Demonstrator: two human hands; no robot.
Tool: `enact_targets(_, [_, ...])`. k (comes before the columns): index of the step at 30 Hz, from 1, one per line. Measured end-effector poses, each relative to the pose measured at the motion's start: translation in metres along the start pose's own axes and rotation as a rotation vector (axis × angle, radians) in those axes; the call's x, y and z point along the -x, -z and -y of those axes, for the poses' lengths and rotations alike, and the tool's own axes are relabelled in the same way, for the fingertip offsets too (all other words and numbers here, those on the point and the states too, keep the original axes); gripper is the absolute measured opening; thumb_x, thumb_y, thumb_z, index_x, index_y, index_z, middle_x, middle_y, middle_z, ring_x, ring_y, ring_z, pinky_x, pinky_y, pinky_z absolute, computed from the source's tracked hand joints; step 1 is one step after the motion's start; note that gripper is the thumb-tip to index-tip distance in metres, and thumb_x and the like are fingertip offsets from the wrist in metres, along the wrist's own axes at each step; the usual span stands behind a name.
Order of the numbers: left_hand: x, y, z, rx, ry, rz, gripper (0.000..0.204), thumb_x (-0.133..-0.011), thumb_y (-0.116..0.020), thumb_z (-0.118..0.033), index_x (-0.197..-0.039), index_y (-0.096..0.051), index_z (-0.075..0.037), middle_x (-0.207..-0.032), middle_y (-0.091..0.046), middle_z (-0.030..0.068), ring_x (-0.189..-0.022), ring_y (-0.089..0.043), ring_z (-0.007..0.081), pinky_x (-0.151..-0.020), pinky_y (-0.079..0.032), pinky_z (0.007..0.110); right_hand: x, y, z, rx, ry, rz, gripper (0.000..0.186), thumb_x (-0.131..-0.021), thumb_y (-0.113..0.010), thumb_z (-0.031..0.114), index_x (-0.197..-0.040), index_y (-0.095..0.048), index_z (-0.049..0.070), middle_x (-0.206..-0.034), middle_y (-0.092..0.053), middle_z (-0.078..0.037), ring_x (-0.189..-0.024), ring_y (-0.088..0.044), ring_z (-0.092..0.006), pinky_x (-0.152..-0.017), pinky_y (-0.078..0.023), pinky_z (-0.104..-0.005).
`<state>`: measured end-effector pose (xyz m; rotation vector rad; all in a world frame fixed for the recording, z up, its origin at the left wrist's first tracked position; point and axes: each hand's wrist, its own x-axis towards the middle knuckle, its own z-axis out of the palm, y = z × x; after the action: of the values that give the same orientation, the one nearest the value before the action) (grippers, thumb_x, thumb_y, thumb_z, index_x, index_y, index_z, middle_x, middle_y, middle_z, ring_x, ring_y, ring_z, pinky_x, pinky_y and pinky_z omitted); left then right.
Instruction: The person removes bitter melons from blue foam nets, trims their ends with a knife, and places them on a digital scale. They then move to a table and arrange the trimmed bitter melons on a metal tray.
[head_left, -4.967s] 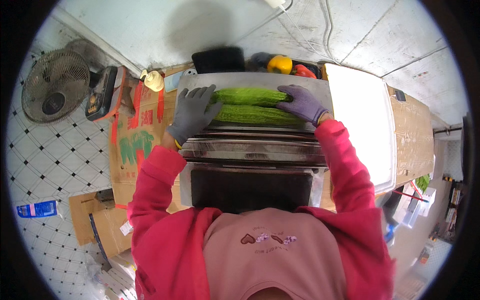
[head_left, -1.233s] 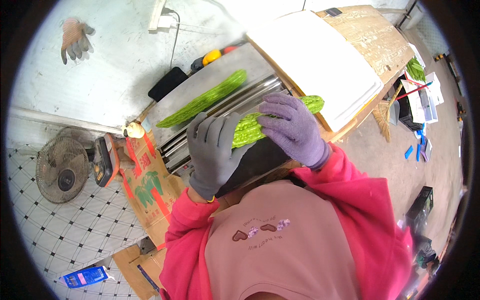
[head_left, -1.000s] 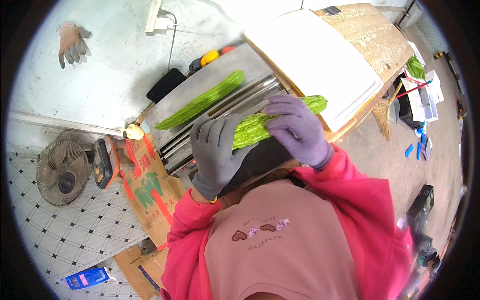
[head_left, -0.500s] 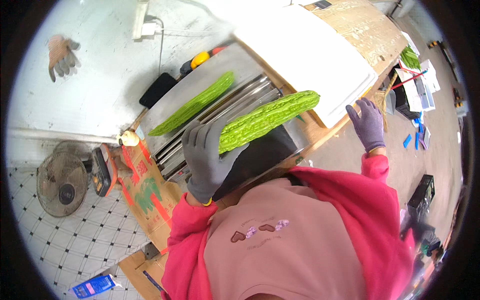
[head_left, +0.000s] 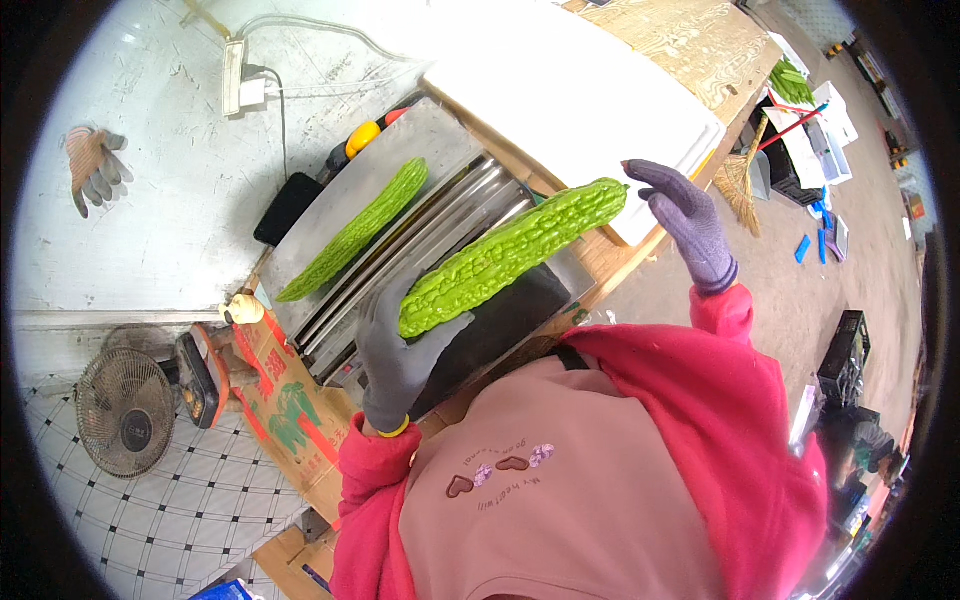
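Note:
My left hand (head_left: 388, 362), in a grey glove, grips a large bumpy green bitter melon (head_left: 515, 255) by its near-left end. The melon is held up slantwise above the machine, its stem end pointing to the far right. Beside that tip, my right hand (head_left: 685, 220), in a purple-grey glove, is open with its thumb and fingers apart. A second bitter melon (head_left: 355, 230) lies on the steel top of a machine with metal rollers (head_left: 410, 250). A dark panel (head_left: 510, 320) is on the machine's near side, under the held melon.
A white board or lid (head_left: 590, 110) lies on the wooden table (head_left: 690, 50) at the far right. A black phone-like object (head_left: 288, 208) and a yellow-and-black tool (head_left: 362, 139) rest at the machine's far edge. A fan (head_left: 125, 412) stands left; a broom (head_left: 740, 185) stands right.
My right hand has moved left, close to the melon's tip, and its fingers have turned toward it. My left hand still holds the melon, now showing more of its near end. The view has shifted slightly.

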<state>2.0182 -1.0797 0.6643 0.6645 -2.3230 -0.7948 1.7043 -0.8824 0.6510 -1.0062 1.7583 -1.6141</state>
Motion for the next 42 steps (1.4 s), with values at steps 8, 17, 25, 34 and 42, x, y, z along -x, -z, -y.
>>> enact_targets(8, [0.005, -0.004, -0.004, -0.197, -0.058, -0.066, 0.060, -0.066, -0.088, -0.022, -0.116, -0.061, -0.003, -0.105, -0.063, 0.0114, -0.096, -0.059, 0.0316, -0.089, -0.043, 0.043, -0.010, -0.027, 0.004, -0.159, 0.093, 0.196, 0.076, -0.083, -0.077, 0.028, -0.144, -0.042, -0.002, -0.139, -0.052, -0.018, -0.123, -0.054, -0.0251, -0.104, -0.043, -0.0378])
enact_targets(17, [0.002, -0.001, -0.002, -0.454, -0.329, -0.188, 0.062, -0.068, -0.087, -0.033, -0.117, -0.060, -0.006, -0.105, -0.061, 0.0073, -0.100, -0.057, 0.0274, -0.091, -0.043, 0.044, -0.009, -0.031, 0.002, -0.204, 0.041, 0.156, 0.065, -0.086, -0.072, 0.008, -0.143, -0.043, -0.002, -0.138, -0.053, -0.018, -0.126, -0.053, -0.0250, -0.107, -0.043, -0.0364])
enact_targets(25, [0.000, -0.003, 0.003, -0.492, -0.384, -0.202, 0.072, -0.063, -0.090, -0.029, -0.122, -0.057, -0.005, -0.110, -0.061, 0.0087, -0.101, -0.057, 0.0306, -0.094, -0.044, 0.046, -0.009, -0.032, 0.003, -0.121, 0.059, 0.129, 0.060, -0.087, -0.067, -0.001, -0.141, -0.044, -0.003, -0.138, -0.053, -0.019, -0.126, -0.053, -0.0256, -0.108, -0.042, -0.0367])
enact_targets(34, [-0.001, -0.007, 0.002, -0.322, -0.238, -0.109, 0.062, -0.066, -0.089, -0.032, -0.114, -0.061, -0.004, -0.102, -0.065, 0.0073, -0.094, -0.062, 0.0265, -0.093, -0.044, 0.042, -0.016, -0.034, -0.006, -0.205, 0.036, 0.094, 0.060, -0.085, -0.070, 0.001, -0.140, -0.048, 0.000, -0.131, -0.059, -0.012, -0.116, -0.057, -0.0170, -0.099, -0.049, -0.0320])
enact_targets(42, [0.002, -0.012, -0.007, 0.255, 0.280, 0.098, 0.039, -0.076, -0.082, -0.019, -0.104, -0.066, 0.003, -0.088, -0.071, 0.0123, -0.078, -0.068, 0.0181, -0.070, -0.052, 0.030, -0.020, -0.035, -0.018, -0.138, 0.029, 0.111, 0.063, -0.083, -0.072, 0.002, -0.141, -0.048, 0.002, -0.131, -0.059, -0.011, -0.113, -0.058, -0.0160, -0.096, -0.050, -0.0314])
